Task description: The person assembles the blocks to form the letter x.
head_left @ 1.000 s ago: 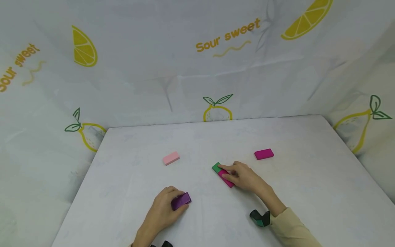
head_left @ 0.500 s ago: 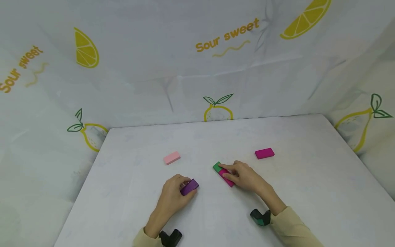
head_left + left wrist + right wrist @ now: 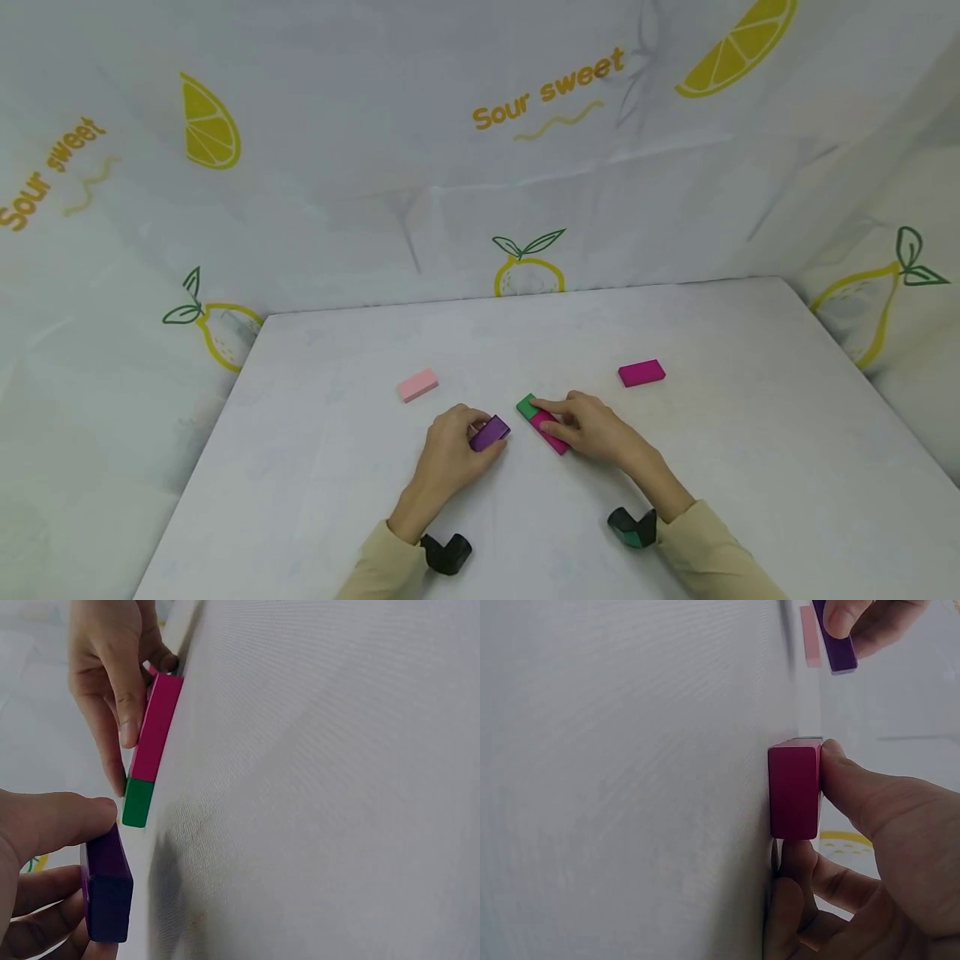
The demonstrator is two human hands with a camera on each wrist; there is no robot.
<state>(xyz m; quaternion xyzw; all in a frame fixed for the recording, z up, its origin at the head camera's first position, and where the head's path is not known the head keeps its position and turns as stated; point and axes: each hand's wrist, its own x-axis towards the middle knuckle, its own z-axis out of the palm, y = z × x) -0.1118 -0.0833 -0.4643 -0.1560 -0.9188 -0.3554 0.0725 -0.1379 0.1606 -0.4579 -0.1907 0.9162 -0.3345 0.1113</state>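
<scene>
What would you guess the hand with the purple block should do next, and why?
Probably carry the purple block a little further right and set it against the green block. The left hand grips it just short of the green and magenta blocks, which lie end to end in a row under the right hand.

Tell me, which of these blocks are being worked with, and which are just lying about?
In use:
purple block, gripped by the left hand
green block and magenta block, end to end under the right hand

Lying about:
pink block
second magenta block
</scene>
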